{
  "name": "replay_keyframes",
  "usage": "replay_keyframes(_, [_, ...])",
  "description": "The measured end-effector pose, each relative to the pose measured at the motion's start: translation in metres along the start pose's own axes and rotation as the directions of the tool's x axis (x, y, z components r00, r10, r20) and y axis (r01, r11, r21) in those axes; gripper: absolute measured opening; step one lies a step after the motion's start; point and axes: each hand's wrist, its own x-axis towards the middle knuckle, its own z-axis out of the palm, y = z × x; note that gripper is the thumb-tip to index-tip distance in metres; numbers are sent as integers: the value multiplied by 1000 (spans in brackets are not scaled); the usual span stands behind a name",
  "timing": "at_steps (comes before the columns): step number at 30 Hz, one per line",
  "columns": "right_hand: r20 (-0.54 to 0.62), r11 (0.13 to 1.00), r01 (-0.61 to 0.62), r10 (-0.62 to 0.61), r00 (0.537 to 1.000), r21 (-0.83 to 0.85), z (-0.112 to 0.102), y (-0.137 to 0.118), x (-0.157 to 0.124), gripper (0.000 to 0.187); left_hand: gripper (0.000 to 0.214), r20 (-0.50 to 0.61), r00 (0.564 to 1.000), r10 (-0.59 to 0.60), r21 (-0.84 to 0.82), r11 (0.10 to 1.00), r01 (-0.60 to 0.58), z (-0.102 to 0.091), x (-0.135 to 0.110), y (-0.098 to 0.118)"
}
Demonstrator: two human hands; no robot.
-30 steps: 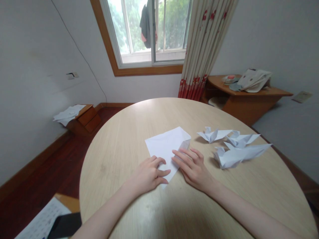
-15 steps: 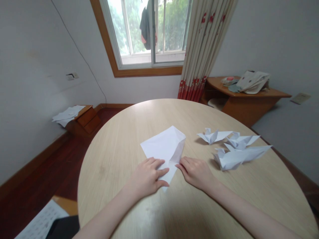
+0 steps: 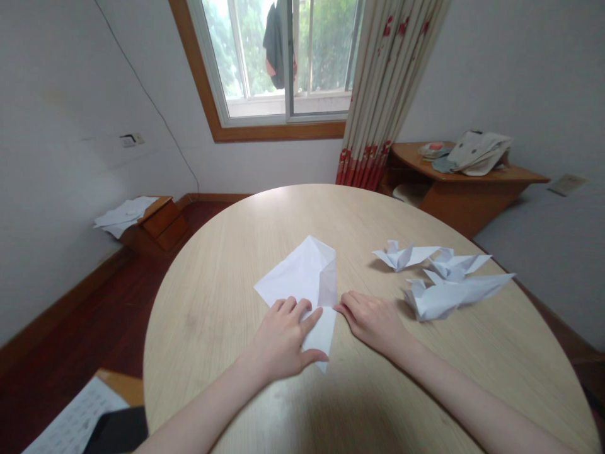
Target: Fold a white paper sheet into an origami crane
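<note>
A white sheet of paper (image 3: 302, 277), partly folded into a pointed shape, lies on the round wooden table (image 3: 265, 221). My left hand (image 3: 283, 337) rests flat on the near part of the sheet, pressing it down. My right hand (image 3: 373, 318) lies on the table just right of the sheet, with its fingertips at the paper's right edge. The narrow near tip of the paper pokes out between my two hands.
Three folded paper planes (image 3: 444, 277) lie on the table's right side. A wooden corner shelf (image 3: 472, 183) with papers stands at the back right by a curtain (image 3: 378, 94). A low drawer unit (image 3: 155, 217) with paper sits on the floor at left.
The sheet has turned and shifted left, its right flap now folded upright along a crease. My right hand slid off the paper to its right edge. My left hand flattened onto the sheet.
</note>
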Motion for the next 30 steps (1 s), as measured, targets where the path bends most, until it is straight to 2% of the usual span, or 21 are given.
replay_keyframes(8, [27, 999, -32, 32, 999, -28, 3, 4, 0, 34, 66, -74, 997, -2, -141, 990, -8, 17, -1, -10])
replay_keyframes(16, [6, 999, -13, 13, 1000, -41, 4, 1, 1, 33, 44, -51, 998, -44, -117, 992, 38, 15, 0, -13])
replay_keyframes(22, [68, 1000, 8, -9, 998, 10, -1, -2, 1, 28, 42, -51, 997, -53, -130, 990, 46, 12, 0, -13])
replay_keyframes(30, [174, 978, 82, -116, 978, 191, -5, 1, -1, 27, 43, -18, 999, -51, -141, 989, 48, 8, 0, -14])
